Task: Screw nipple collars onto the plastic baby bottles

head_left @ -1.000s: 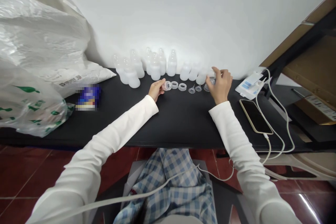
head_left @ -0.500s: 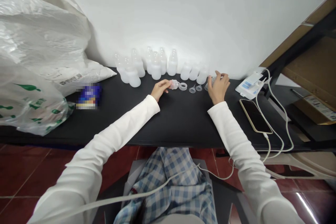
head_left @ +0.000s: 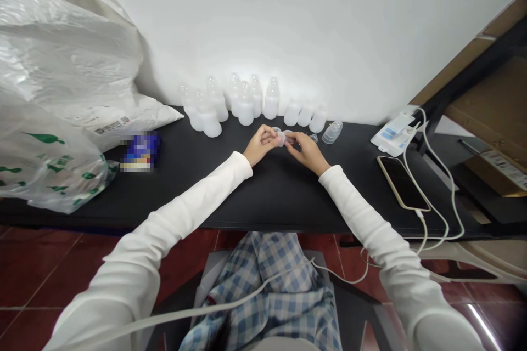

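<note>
In front of the bottles, my left hand point(head_left: 259, 145) is closed on a small clear plastic feeding-bottle top point(head_left: 280, 138), apparently a collar with a teat. My right hand point(head_left: 308, 152) meets it from the other side, fingertips pinched at the same top; its exact parts are partly hidden by fingers. Just beyond my right fingers lies a clear teat point(head_left: 313, 137). To its right, clear domed caps point(head_left: 332, 132) lie stacked on their side. Several white feeding bottles point(head_left: 246, 112) with clear domed caps stand behind my hands, alongside three uncapped bottles point(head_left: 304, 115).
A large white plastic bag point(head_left: 61, 60) and a green-printed bag point(head_left: 57, 164) fill the left side. Near them lies a blue packet point(head_left: 140, 151). On the right are a phone point(head_left: 402, 182) on a cable, a white power strip point(head_left: 393, 134) and cardboard boxes point(head_left: 489, 104).
My right hand has left the domed caps at the right and moved left to the bottle top. My left hand has shifted slightly right. The stacked caps are now uncovered.
</note>
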Demonstrator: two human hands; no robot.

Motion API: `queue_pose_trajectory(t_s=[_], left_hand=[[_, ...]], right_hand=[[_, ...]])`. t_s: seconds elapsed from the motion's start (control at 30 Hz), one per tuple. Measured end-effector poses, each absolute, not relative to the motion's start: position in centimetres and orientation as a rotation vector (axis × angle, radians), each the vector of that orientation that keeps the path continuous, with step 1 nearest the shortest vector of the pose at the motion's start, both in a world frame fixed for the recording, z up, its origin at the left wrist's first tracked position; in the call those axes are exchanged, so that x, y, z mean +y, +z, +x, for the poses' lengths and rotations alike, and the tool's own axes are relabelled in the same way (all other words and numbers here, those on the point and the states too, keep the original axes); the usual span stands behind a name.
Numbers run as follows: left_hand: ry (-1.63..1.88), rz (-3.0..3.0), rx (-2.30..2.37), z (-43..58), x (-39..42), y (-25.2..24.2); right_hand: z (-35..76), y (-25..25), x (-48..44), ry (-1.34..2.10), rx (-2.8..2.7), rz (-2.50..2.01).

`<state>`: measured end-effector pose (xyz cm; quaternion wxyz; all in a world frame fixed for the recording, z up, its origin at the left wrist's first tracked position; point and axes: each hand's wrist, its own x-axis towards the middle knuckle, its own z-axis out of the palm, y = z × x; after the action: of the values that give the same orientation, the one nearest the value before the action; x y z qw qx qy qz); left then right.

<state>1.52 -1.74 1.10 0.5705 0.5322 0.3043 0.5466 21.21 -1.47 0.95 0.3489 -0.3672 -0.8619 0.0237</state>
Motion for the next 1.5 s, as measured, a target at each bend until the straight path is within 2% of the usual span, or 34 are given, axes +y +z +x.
queue_pose_trajectory(t_s=[0.2,0.47,0.57,0.8,0.97,1.1,1.3,1.4,1.5], left_hand=[[1.252,1.263,0.754,1.9,-1.6,0.5],[1.262,1.316,1.003,0.3,-0.6,0.3],[1.283,1.354,1.057,-0.6,0.4,-0.2],[1.098,1.751,0.900,-0.1,-0.5,-0.4],[0.963,2.091,0.971,0.1,-0.6,-0.9],[0.962,2.321,1.025,0.0,-0.2,-1.4],[1.108,2.462,1.147,-0.3,0.1,-1.5],[1.232,2.397,1.259,-0.6,0.8,-1.6],[1.362,2.178,1.377,-0.3,2.5,-1.7]], right_hand=[[20.8,0.8,-1.7,0.045,-2.175,-0.923],[21.8,2.9,-2.2,-0.128,-2.364,-0.926],[23.8,3.9,-1.8,-0.186,-2.325,-1.062],[28.2,5.6,-1.4,0.037,-2.306,-1.527],[29.2,5.2,-1.2,0.111,-2.343,-1.812],[29.1,4.4,-1.1,-0.022,-2.360,-1.901],[28.7,4.1,-1.0,-0.375,-2.369,-1.697],[27.5,4.5,-1.0,-0.571,-2.259,-1.615],[25.8,4.3,-1.2,-0.598,-2.193,-1.518]])
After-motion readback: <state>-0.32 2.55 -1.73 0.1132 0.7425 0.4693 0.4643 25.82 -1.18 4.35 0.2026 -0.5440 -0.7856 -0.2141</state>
